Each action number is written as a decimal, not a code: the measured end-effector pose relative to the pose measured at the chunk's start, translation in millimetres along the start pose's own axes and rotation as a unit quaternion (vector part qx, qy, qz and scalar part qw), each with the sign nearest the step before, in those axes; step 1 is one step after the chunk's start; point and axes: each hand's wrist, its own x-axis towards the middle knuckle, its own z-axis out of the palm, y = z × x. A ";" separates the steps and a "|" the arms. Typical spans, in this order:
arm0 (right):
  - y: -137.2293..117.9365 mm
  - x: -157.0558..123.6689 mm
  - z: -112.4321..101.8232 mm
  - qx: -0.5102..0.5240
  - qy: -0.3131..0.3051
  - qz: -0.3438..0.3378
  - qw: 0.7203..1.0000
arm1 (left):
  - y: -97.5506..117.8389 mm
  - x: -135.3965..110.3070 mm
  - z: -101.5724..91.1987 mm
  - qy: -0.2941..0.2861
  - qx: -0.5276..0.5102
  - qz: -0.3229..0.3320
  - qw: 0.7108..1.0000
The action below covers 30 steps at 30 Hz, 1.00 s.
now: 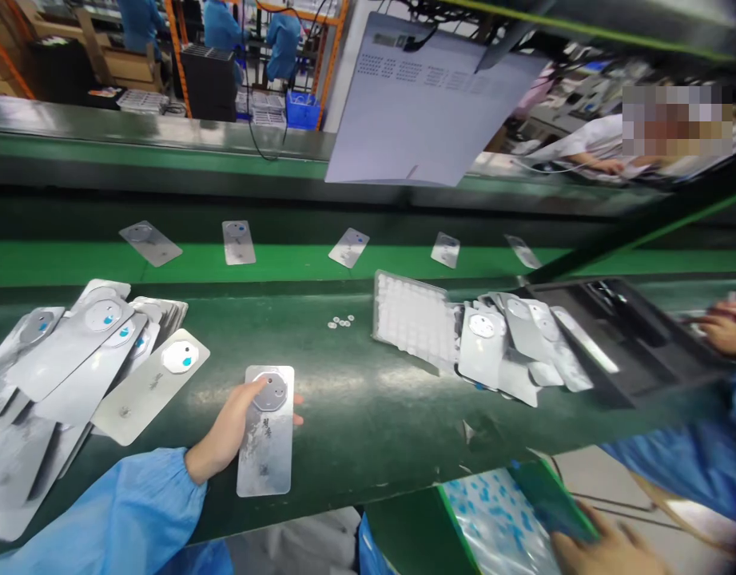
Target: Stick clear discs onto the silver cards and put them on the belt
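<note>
My left hand [227,427] grips a silver rectangular panel [264,455] standing out over the green bench, thumb on its round-cornered disc and fingertips showing past the right edge. Dark lettering and a grey pattern mark its face. At the lower right, my right hand [607,547] is blurred and cut by the frame; it touches the green-edged holder [556,499] beside a clear plastic sheet with blue pieces [493,511]. Whether its fingers hold anything is unclear. Left of my left hand lies a similar panel [140,403] with a blue tab on its disc.
A heap of panels [73,351] lies left. Several small white rings [342,322] lie mid-bench near a clear tray [412,315] and more panels [484,347]. Spaced panels rest on the green belt [296,262]. A co-worker's hand [727,327] is at right; a paper sheet [427,112] hangs above.
</note>
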 end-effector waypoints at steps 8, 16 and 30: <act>-180.2 29.1 138.3 0.113 -0.091 -0.260 0.955 | -1.0 2.7 -4.0 0.013 -0.004 -0.009 1.000; -228.3 59.8 189.1 0.066 -0.094 -0.336 0.935 | 1.9 4.5 -2.5 0.011 -0.032 0.008 0.999; -145.6 -105.8 81.7 0.099 -0.223 -0.475 0.846 | 3.6 3.4 -4.0 0.006 -0.015 0.099 0.995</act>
